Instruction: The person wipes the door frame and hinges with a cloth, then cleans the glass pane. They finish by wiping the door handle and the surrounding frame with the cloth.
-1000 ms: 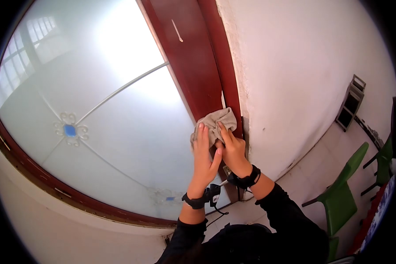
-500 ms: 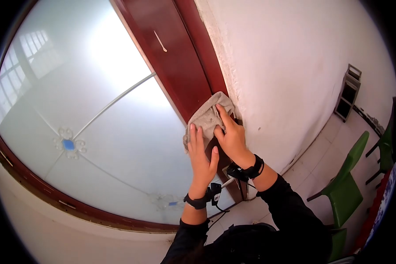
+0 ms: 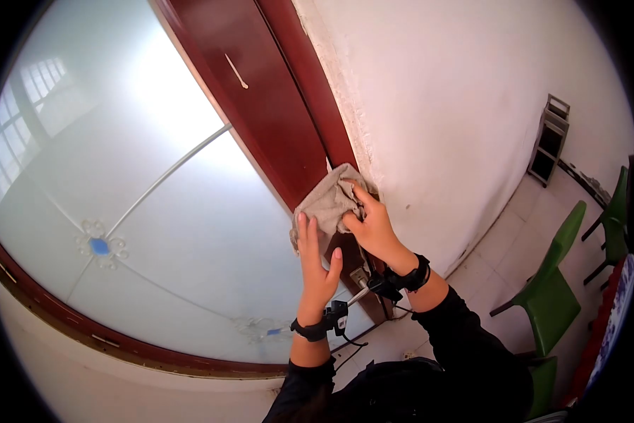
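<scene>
A greyish-beige cloth (image 3: 324, 204) lies bunched against the dark red door frame (image 3: 264, 106), beside the frosted glass panel. My right hand (image 3: 379, 236) has its thumb and index finger closed on the cloth's right part, folding it. My left hand (image 3: 315, 275) is open, its fingers stretched along the cloth's lower left part and its thumb held apart. Both wrists wear black straps with small devices. Below the cloth, a metal door handle (image 3: 358, 296) shows partly, with the wrist devices near it.
A white wall (image 3: 444, 106) with a rough plaster edge runs right of the frame. Green chairs (image 3: 546, 310) stand at lower right, near a table edge with a red and blue cover. A grey metal rack (image 3: 549, 144) leans by the wall on the tiled floor.
The cloth and both hands have moved down along the door frame. My right fingers have curled further, bunching the cloth. The view has shifted slightly to the right.
</scene>
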The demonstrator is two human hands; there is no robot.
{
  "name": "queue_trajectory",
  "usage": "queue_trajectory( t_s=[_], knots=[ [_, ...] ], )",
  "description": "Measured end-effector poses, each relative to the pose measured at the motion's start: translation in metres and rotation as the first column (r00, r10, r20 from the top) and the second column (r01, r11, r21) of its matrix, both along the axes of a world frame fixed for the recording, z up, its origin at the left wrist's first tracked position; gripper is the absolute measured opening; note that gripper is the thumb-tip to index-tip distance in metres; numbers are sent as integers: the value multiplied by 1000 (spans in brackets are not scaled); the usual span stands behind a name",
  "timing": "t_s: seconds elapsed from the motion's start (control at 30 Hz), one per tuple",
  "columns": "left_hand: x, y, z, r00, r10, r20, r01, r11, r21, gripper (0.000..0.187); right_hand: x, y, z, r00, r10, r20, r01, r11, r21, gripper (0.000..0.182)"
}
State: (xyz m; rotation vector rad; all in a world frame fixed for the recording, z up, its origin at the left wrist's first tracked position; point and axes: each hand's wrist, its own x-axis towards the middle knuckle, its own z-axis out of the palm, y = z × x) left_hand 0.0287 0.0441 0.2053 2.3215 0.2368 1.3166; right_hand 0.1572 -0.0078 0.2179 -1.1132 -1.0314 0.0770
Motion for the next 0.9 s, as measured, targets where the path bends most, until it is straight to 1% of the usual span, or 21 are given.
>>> queue_trajectory(
  t_s=[0.03,0.07,0.1,0.13,0.2,0.33,0.4,0.43,0.5,0.57,0.63,0.7,0.73,0.77,0.8,0.83,0.9],
  knots=[
    [-1,-1,-4,1000,-3,0,3,1000,1,56,-1,-2,-7,998,31,-52,-33,998,-50,50],
    [-1,-2,-9,1000,-18,-6,18,999,-50,55,-2,-3,-14,995,40,-90,-47,996,-76,50],
    [-2,-3,-13,999,-32,-12,31,994,-101,55,-5,-5,-19,995,38,-91,-45,996,-75,50],
    [-2,-4,-18,999,-34,-13,33,994,-101,55,-7,-6,-23,990,64,-125,-75,994,-84,49],
    [-3,-4,-26,999,14,-31,-15,999,-36,54,-8,-6,-38,980,89,-175,-109,988,-105,46],
    [-7,-6,-47,998,6,-61,-11,997,-81,54,-10,-6,-61,986,34,-164,-50,995,-89,48],
    [-8,-9,-58,998,-14,-69,3,988,-155,54,-13,-9,-70,979,28,-200,-49,994,-99,47],
    [-9,-11,-64,997,-14,-73,3,987,-161,54,-13,-10,-77,979,27,-204,-50,993,-105,47],
    [-11,-14,-78,994,18,-108,-33,989,-143,54,-12,-11,-99,983,-19,-183,-17,981,-194,46],
    [-12,-16,-95,992,25,-127,-45,987,-154,54,-12,-8,-124,985,-40,-166,8,982,-186,46],
    [-13,-18,-112,989,32,-147,-56,985,-162,54,-16,-16,-134,987,-60,-151,33,984,-176,45],
    [-15,-20,-124,984,34,-177,-65,982,-177,56,-20,-25,-139,960,-19,-278,-81,935,-344,45],
    [-15,-22,-126,983,31,-179,-63,983,-174,56,-24,-27,-141,960,-21,-280,-79,937,-342,45],
    [-14,-22,-127,985,60,-162,-84,986,-146,56,-28,-28,-141,970,-40,-241,-42,944,-328,45],
    [-13,-23,-123,986,90,-143,-107,987,-118,56,-31,-28,-136,978,-59,-200,-7,950,-313,45],
    [-12,-23,-118,986,90,-143,-107,988,-113,56,-33,-27,-129,978,-59,-201,-6,951,-308,45],
    [-9,-24,-101,989,150,-8,-150,985,-80,57,-39,-24,-109,996,-21,-83,4,981,-193,45]
  ],
)
